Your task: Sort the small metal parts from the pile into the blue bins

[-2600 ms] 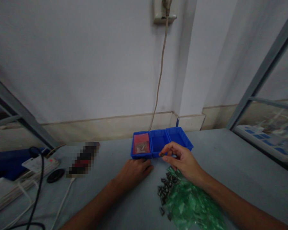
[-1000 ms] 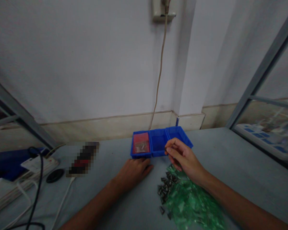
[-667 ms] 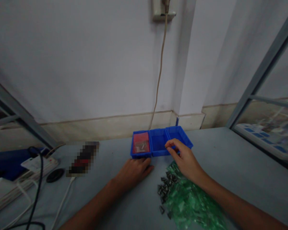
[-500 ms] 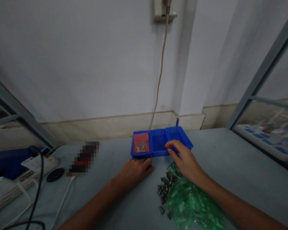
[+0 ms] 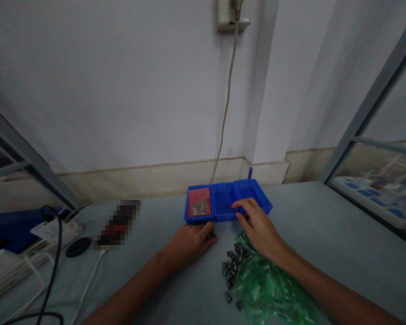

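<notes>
Three blue bins stand in a row at the back of the grey table: the left bin [image 5: 187,212] holds a red bag [image 5: 198,201], then come the middle bin [image 5: 223,203] and the right bin [image 5: 257,194]. My right hand [image 5: 259,228] reaches over the rim between the middle and right bins with its fingers spread, and nothing shows in them. My left hand [image 5: 188,243] lies palm down in front of the left bin, its fingertips pressed on a small dark piece [image 5: 211,235]. A heap of small dark parts [image 5: 232,266] lies on a green plastic bag [image 5: 272,291] under my right forearm.
A white power strip [image 5: 52,230] with black and white cables sits at the left, near a round black cap [image 5: 78,247] and a blurred dark object [image 5: 118,223]. A cord [image 5: 227,95] hangs down the wall behind the bins. A metal frame post [image 5: 368,106] borders the right side.
My right hand carried a small dark piece from above the heap to the bins, then spread its fingers over the rim. My left hand stayed put, its fingertips now pinching.
</notes>
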Available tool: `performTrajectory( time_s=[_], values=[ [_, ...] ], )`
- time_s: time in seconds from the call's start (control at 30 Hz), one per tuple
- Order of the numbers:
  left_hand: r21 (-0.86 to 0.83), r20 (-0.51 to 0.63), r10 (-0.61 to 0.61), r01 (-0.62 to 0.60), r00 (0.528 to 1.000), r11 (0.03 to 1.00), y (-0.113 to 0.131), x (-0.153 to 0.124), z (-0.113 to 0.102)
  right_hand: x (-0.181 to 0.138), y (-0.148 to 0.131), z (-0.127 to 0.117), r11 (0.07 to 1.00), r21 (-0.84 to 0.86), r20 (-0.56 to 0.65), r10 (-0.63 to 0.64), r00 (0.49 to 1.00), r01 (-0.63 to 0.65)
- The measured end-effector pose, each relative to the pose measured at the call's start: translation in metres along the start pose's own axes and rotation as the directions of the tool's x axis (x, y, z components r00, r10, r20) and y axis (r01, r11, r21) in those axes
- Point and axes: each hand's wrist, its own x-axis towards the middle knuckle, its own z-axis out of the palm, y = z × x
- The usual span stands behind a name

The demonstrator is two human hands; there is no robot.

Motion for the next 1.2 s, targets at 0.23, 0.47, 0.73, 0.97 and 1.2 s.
performTrajectory(
  time_s=[0.23, 0.47, 0.73, 0.97, 1.2],
  values=[
    [0.003, -0.017, 0.021, -0.021, 1.0, 1.0, 0.002, -0.003, -0.002, -0.002, -0.011, 0.002, 0.999, 0.01, 0.213, 0.03, 0.977, -0.033],
    [0.043, 0.019, -0.041, 0.04, 0.999, 0.998, 0.002, 0.001, 0.002, -0.01, -0.014, 0.0, 0.986, -0.114, 0.453, -0.056, 0.89, 0.12],
    [0.008, -0.002, -0.038, 0.038, 0.999, 0.999, 0.004, -0.003, 0.0, -0.012, -0.018, -0.005, 0.979, -0.118, 0.515, -0.083, 0.853, 0.167],
    [0.068, 0.007, -0.031, 0.03, 0.999, 0.997, 0.002, 0.0, 0.003, -0.012, -0.017, -0.008, 0.967, -0.088, 0.563, -0.148, 0.813, 0.237],
    [0.105, -0.001, -0.024, 0.024, 1.0, 0.994, 0.002, 0.002, 0.005, -0.013, -0.015, -0.004, 0.958, -0.109, 0.527, -0.171, 0.833, 0.266]
  ],
)
